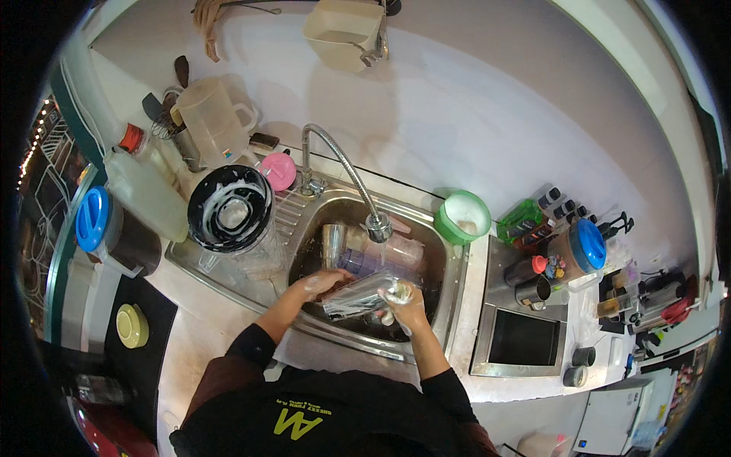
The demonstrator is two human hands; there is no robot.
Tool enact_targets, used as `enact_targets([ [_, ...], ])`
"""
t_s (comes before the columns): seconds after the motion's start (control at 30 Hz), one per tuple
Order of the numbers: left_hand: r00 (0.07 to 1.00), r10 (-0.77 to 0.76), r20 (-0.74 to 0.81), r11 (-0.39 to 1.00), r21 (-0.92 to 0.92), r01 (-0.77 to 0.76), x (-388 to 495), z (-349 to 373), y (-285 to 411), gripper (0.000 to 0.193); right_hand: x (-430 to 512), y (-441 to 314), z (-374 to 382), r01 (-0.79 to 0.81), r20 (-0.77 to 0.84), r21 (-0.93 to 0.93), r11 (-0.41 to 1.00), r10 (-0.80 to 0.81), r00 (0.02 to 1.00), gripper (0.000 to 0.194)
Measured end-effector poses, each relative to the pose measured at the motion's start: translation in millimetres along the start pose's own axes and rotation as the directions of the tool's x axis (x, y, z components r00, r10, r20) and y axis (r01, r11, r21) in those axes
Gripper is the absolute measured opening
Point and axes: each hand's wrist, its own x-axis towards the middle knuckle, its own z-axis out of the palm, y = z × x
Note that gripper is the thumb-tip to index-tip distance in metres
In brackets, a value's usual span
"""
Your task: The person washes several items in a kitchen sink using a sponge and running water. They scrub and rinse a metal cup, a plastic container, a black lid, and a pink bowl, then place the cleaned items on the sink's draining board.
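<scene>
Over the stainless steel sink (457, 274), my left hand (324, 284) holds one end of a clear plastic container (357, 296), with its fingers partly hidden behind it. At the container's other end is my right hand (404, 303), closed around a soapy sponge (401, 292). Suds cover parts of both hands. Beneath, a metal cup (333, 245), a purple ribbed tumbler (365, 264) and a pinkish clear cup (405, 249) lie in the basin. The flexible faucet's head (379, 227) hangs above them.
A soapy black lid (230, 208) tops a clear container on the left drainboard. A green bowl (462, 217) of suds stands by the sink's back right corner. Behind left are a translucent pitcher (208, 120) and a large jug (145, 191). Bottles and a blue-lidded pitcher (571, 251) stand right.
</scene>
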Motion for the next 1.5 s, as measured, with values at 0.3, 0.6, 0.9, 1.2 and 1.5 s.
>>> enact_targets([
  [0.3, 0.980, -0.197, 0.024, -0.289, 0.954, -0.082, 6.9, -23.9, -43.0, 0.020, -1.1, 46.2, 19.8, 0.609, 0.376, -0.641, 0.467, -0.500, 0.780, 0.021],
  [0.6, 0.885, 0.459, -0.075, 0.394, 0.910, -0.127, -51.5, -35.0, 15.2, 0.017, -10.3, 35.2, -2.4, 0.432, 0.151, -0.525, 0.733, -0.420, 0.895, 0.035],
  [0.9, 0.299, 0.898, 0.323, -0.185, 0.894, -0.409, -121.8, 54.4, 128.3, 0.025, -16.2, -17.3, 39.8, 0.508, 0.015, -0.391, 0.767, -0.547, 0.837, 0.033],
  [1.2, 0.471, 0.598, -0.649, 0.622, 0.005, -0.783, -75.7, 93.0, 86.5, 0.033, -50.5, -15.6, 49.4, 0.547, 0.281, -0.461, 0.699, -0.470, 0.837, 0.061],
  [1.5, 0.834, -0.031, -0.550, 0.655, -0.642, -0.399, -43.3, 159.7, 43.3, 0.032, -39.8, 10.3, 26.0, 0.274, -0.112, -0.381, 0.883, -0.339, 0.934, 0.031],
])
